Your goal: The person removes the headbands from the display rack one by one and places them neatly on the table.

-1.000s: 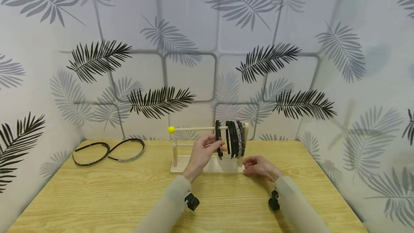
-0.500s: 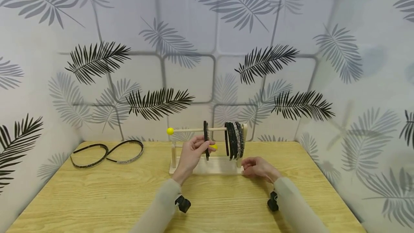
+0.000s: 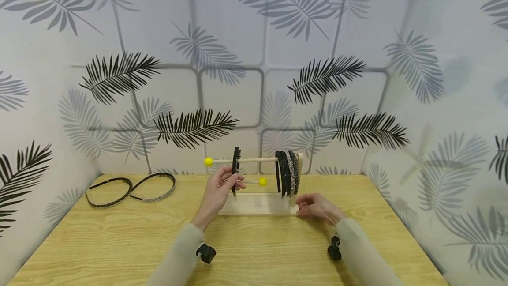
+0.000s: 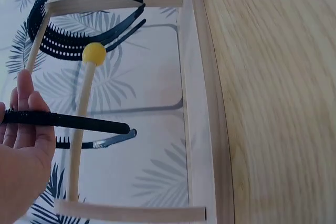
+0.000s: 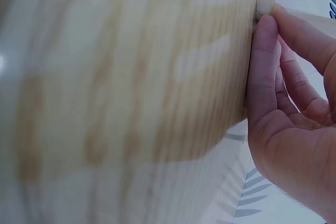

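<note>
My left hand [image 3: 216,189] holds a black toothed headband [image 3: 236,158] between thumb and fingers. The band overlaps the upper rod of a wooden stand [image 3: 258,206], close to the yellow ball [image 3: 208,161] at the rod's free left end. In the left wrist view, one dark tip [image 4: 113,125] of this headband points past the lower rod. Several black and glittery headbands [image 3: 286,173] hang bunched at the upper rod's right end. Down at the right end of the stand's base, my right hand [image 3: 317,206] grips the corner with thumb and fingertips, as the right wrist view shows.
Two more headbands lie at the back left of the wood-grain table [image 3: 119,250], one dark [image 3: 107,205] and one with a glittery section [image 3: 160,197]. A second yellow ball [image 3: 262,182] caps the lower rod. The leaf-patterned wall stands behind.
My left hand has drawn the headband leftward along the upper rod, away from the bunch toward the yellow ball. My right hand stays at the base corner.
</note>
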The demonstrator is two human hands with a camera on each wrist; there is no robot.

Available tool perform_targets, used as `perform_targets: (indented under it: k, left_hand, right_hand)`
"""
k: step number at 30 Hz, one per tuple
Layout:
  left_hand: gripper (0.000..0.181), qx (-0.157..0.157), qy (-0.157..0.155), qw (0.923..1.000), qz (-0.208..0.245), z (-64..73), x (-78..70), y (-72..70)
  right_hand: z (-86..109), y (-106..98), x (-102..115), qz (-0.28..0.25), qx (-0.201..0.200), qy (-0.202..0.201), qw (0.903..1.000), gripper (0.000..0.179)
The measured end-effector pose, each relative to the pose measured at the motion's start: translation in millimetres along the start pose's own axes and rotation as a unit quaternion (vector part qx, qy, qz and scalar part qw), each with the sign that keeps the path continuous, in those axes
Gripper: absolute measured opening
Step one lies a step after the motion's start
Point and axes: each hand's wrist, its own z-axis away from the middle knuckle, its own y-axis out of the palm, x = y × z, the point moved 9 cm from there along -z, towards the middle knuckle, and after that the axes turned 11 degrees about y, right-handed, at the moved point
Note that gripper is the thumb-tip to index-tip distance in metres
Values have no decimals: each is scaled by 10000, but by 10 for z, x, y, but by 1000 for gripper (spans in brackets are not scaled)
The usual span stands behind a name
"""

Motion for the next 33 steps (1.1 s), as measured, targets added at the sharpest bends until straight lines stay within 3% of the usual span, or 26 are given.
perform_targets:
  k: [18,33]
  left_hand:
    - [27,-907,280,9950,-327,49,-87,-641]
    - [28,-1454,423,9881,-260,71,-123,-894]
  right_hand:
    - [9,-8,-14,116,-155,111,9998,38]
    - [11,-3,-13,86,-126,74,9999,38]
